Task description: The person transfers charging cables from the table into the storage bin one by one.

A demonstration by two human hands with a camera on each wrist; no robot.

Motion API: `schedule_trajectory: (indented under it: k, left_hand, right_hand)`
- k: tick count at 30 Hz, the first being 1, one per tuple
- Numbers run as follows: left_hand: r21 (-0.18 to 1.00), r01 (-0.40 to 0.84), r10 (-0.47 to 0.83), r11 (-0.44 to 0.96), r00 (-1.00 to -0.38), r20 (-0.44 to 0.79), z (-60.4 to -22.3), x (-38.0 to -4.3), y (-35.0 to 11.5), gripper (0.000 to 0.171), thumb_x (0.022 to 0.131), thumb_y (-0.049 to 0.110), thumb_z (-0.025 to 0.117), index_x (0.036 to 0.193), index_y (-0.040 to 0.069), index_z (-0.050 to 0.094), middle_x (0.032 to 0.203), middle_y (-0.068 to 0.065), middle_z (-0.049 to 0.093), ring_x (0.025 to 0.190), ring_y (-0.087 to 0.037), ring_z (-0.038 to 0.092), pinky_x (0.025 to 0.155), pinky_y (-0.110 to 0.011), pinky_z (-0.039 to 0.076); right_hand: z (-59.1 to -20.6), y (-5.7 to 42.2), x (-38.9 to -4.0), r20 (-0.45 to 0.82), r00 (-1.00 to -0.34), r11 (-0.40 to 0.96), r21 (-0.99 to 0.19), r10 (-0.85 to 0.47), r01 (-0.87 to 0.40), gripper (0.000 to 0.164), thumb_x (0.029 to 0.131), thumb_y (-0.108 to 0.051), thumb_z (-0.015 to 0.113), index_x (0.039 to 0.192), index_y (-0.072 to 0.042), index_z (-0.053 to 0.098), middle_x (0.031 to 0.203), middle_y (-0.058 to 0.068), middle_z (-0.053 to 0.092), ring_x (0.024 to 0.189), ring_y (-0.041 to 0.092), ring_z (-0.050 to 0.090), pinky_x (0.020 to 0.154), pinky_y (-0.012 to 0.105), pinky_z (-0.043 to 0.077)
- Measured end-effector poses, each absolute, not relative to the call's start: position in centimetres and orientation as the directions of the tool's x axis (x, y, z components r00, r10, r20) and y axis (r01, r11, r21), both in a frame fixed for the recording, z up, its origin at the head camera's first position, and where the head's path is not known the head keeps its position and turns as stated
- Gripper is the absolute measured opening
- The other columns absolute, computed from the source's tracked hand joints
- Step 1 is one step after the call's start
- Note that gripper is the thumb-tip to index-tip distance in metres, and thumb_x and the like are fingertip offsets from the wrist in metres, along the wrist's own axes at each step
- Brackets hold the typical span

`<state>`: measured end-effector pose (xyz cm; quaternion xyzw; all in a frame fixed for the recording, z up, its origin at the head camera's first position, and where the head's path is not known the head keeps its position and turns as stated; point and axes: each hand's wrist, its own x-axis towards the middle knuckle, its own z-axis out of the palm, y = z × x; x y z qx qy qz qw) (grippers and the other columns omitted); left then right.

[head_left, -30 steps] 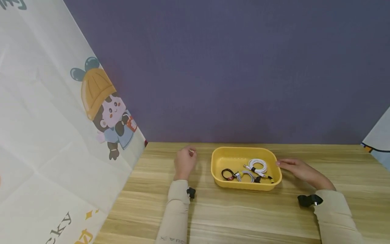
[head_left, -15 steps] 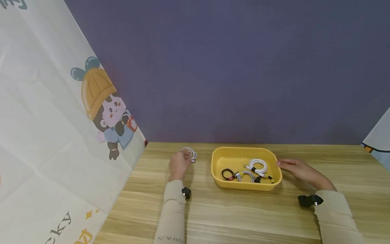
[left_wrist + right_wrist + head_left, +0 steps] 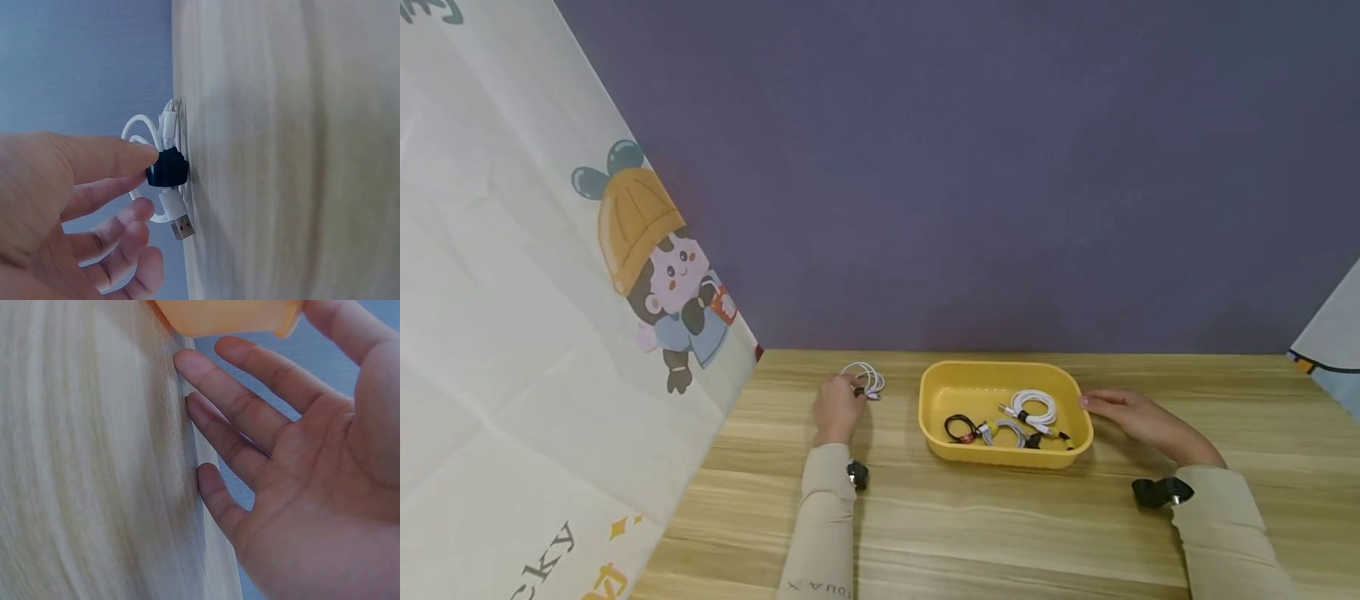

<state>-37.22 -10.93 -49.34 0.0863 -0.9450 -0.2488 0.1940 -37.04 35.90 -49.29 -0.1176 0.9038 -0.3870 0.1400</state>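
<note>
A coiled white USB cable with a black tie lies at the back left of the wooden table. My left hand pinches it at the tie between thumb and index finger; the other fingers curl loosely below. Its metal USB plug points away from the tie. To the right stands a yellow plastic basket holding coiled cables: a white one, a grey one and a black one. My right hand touches the basket's right rim with its thumb, its fingers spread and relaxed.
A dark blue-purple panel rises behind the table's back edge. On the left hangs a white sheet with a cartoon figure. Bare wooden tabletop stretches in front of the basket.
My left hand has lowered the white USB cable onto the table and shifted slightly left, so its coil and tie now show. The right hand and the basket have stayed in place.
</note>
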Motion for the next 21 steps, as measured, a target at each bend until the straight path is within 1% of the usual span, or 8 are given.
schedule_trajectory:
  k: [7,13,17,21]
  left_hand:
    - [0.490,-0.055,-0.229,0.870,-0.925,0.304,-49.64,-37.33,-11.10,0.027,0.080,0.009,0.084,0.107,0.012,0.080,0.105,-0.016,0.071,0.096,-0.040,0.069,0.076,-0.052,0.060]
    - [0.482,-0.043,-0.207,0.875,-0.934,0.292,-49.85,-37.46,-11.20,0.032,0.080,0.008,0.084,0.111,0.015,0.080,0.113,-0.018,0.071,0.103,-0.041,0.068,0.080,-0.054,0.060]
    - [0.480,-0.042,-0.201,0.876,-0.937,0.286,-49.86,-37.39,-11.21,0.032,0.080,0.008,0.083,0.111,0.016,0.080,0.114,-0.019,0.071,0.104,-0.041,0.068,0.081,-0.054,0.060]
    - [0.489,-0.046,-0.208,0.871,-0.937,0.282,-49.82,-37.28,-11.17,0.029,0.080,0.006,0.082,0.107,0.014,0.081,0.112,-0.017,0.071,0.103,-0.040,0.068,0.082,-0.053,0.059]
  right_hand:
    - [-49.19,35.87,-37.00,-0.158,-0.934,0.678,-0.727,-0.319,-0.109,0.073,0.107,-0.053,0.045,0.151,0.005,0.044,0.155,0.033,0.040,0.143,0.059,0.032,0.105,0.072,0.042]
    - [-49.03,35.80,-36.92,-0.159,-0.934,0.677,-0.728,-0.321,-0.108,0.072,0.107,-0.052,0.045,0.151,0.005,0.044,0.155,0.033,0.040,0.143,0.059,0.032,0.105,0.073,0.042]
    - [-49.13,35.88,-37.00,-0.162,-0.932,0.671,-0.734,-0.324,-0.105,0.072,0.107,-0.052,0.045,0.151,0.005,0.044,0.156,0.033,0.039,0.144,0.058,0.031,0.106,0.073,0.041]
    - [-49.20,35.95,-37.00,-0.155,-0.932,0.668,-0.736,-0.327,-0.112,0.071,0.107,-0.052,0.045,0.151,0.004,0.044,0.155,0.033,0.040,0.144,0.058,0.032,0.106,0.073,0.041]
